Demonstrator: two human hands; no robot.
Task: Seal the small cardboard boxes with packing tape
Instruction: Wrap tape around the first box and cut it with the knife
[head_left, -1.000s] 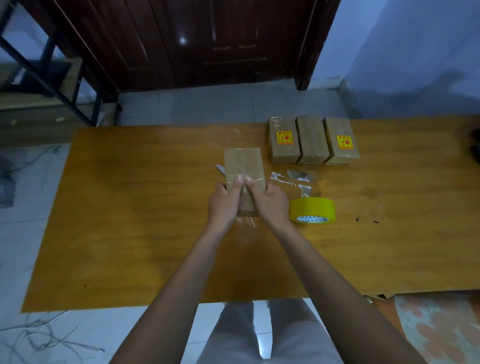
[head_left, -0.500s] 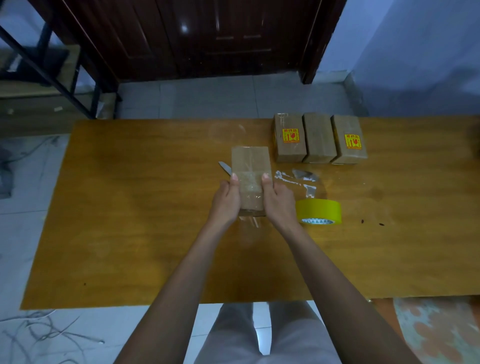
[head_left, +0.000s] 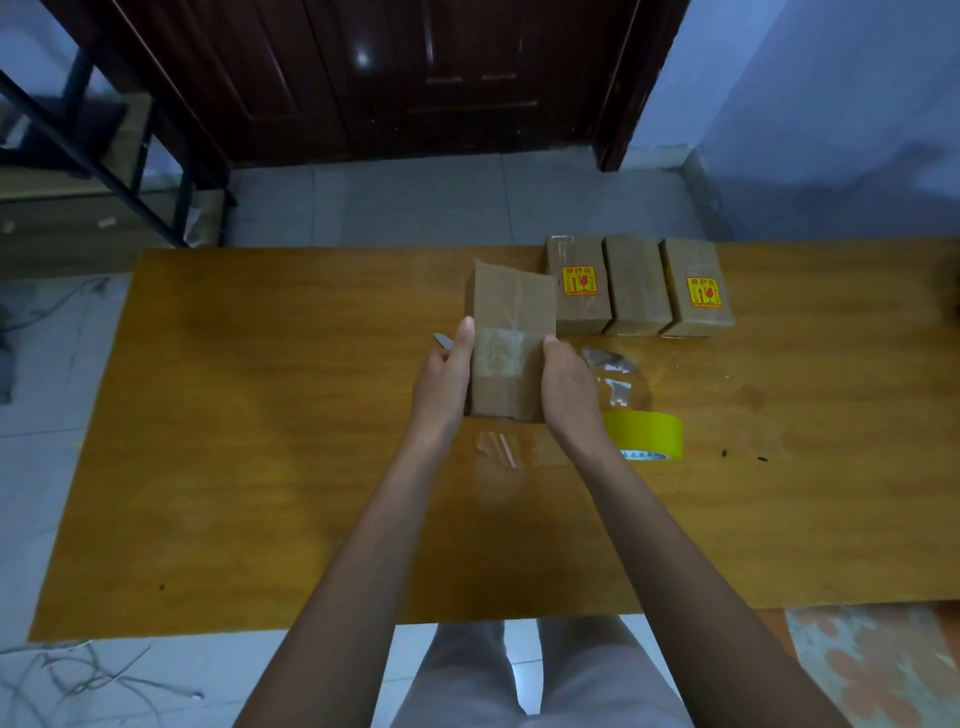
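3 boxes (head_left: 638, 286) behind tape roll (head_left: 645, 434) (on table (head_left: 260, 415))

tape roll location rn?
Head view: the yellow tape roll lies on the table, just right of the right hand, nearer the person than the row of three boxes.
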